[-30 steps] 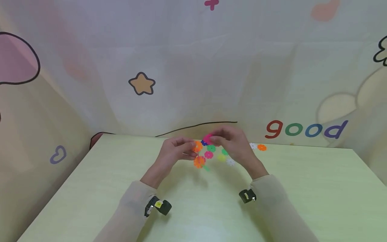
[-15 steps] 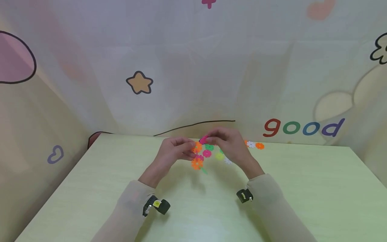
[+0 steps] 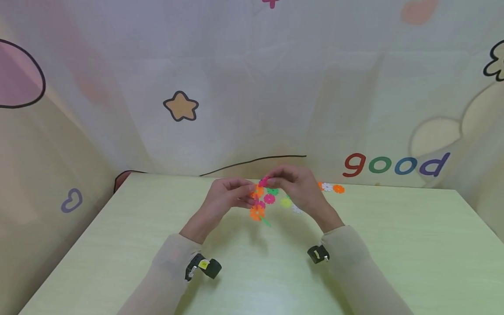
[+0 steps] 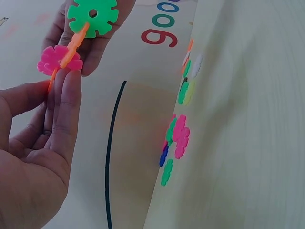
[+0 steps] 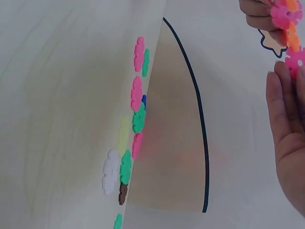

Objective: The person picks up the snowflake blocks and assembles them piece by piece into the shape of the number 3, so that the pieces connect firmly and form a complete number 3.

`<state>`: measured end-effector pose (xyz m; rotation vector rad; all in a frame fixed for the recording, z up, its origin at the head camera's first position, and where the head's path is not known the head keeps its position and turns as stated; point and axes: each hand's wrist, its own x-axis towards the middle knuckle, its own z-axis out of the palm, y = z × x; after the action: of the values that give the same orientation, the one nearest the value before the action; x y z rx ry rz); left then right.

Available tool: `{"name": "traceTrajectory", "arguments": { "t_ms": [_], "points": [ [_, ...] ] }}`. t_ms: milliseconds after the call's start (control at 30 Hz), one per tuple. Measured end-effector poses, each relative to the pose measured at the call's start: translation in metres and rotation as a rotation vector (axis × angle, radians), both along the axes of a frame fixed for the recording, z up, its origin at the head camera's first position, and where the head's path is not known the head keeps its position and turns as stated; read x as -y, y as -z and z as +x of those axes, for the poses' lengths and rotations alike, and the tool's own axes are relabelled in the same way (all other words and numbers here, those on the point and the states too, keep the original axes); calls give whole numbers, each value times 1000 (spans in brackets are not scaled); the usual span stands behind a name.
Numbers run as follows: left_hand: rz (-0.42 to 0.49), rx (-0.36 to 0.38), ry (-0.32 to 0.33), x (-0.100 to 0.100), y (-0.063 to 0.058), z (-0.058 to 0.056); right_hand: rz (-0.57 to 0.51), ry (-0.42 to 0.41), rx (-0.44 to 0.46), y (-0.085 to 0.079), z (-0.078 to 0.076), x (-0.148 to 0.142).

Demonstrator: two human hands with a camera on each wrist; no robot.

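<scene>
Nearest of all, two pale sleeves (image 3: 161, 271) stretch across the table (image 3: 256, 284), each with a small black wrist camera (image 3: 212, 268) at the cuff. Past them, here's the linked piece, held up in the air: a green disc (image 4: 104, 15) at its low end, slotted into the lower orange disc (image 3: 257, 213), and that into a middle pink disc (image 4: 46, 58). Above it sits the upper orange disc (image 3: 258, 191), and the left hand (image 3: 227, 196) has that one, thumb and fingertips pinching its edge. Over to the right hand (image 3: 302, 187): finger and thumb grip the top pink disc (image 3: 263, 182), right up against the upper orange disc, edge to edge! Whether those two are slotted together, I can't tell.

Beyond, loose pieces lie on the table: a white disc (image 3: 297, 209), then a yellow disc (image 3: 286, 202), a loose pink disc (image 3: 269, 199) and a loose green disc (image 3: 272, 191). Farther right, an end orange disc (image 3: 338, 189) rests just beside another white one.

And at the back, the pale cloth (image 3: 252, 96) shows a star (image 3: 181, 106) and the word "good" (image 3: 379, 166).
</scene>
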<state>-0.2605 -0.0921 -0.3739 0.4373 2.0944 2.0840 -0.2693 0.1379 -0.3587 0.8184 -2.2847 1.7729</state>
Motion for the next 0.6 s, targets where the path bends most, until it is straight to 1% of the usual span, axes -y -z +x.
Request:
{"name": "traceTrajectory", "arguments": {
  "t_ms": [267, 433, 600],
  "points": [
    [-34, -4, -20, 0, -2, 1, -10, 32, -18, 5, 0, 5],
    [-28, 10, -36, 0, -3, 1, -28, 42, 6, 8, 1, 7],
    [-21, 32, -36, 0, -3, 0, -30, 37, 18, 8, 0, 8]
  ]
}}
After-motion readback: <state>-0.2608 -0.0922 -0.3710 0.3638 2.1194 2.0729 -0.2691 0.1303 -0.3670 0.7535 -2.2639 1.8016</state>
